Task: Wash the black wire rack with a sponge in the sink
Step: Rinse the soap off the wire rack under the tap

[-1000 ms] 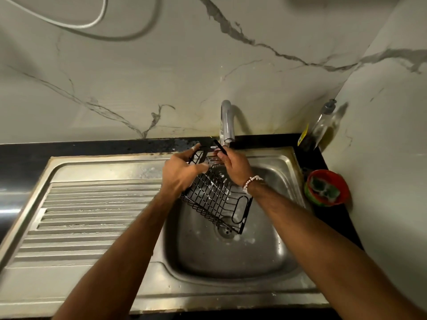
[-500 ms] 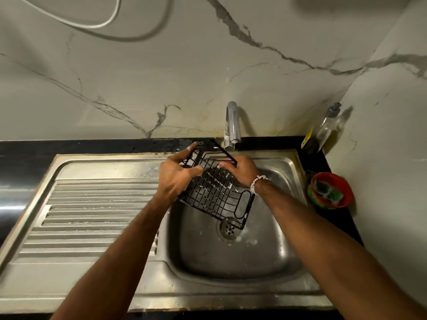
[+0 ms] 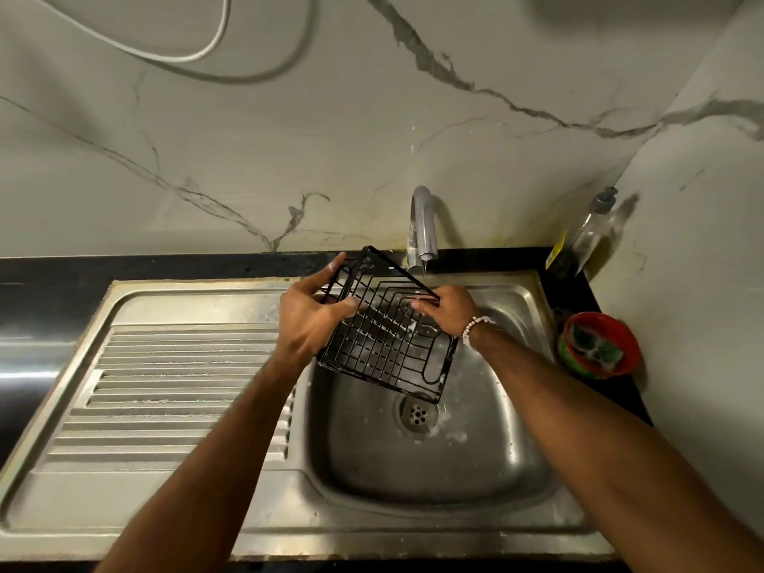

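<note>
Fingers [image 3: 327, 275] grip the rack [image 3: 386, 345] at both sides.

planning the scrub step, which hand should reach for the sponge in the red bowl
Right hand, probably: the red bowl holding the sponge sits just right of it, while the left hand grips the black wire rack and can hold it.

White looped cable [image 3: 194, 56] runs out past the top edge. Clear plastic pump bottle [image 3: 591, 231]: label illegible. Red round bowl [image 3: 631, 357]: contents indistinct. Right hand [image 3: 452, 312] fingertips partly masked by black wire rack [image 3: 384, 345].
</note>
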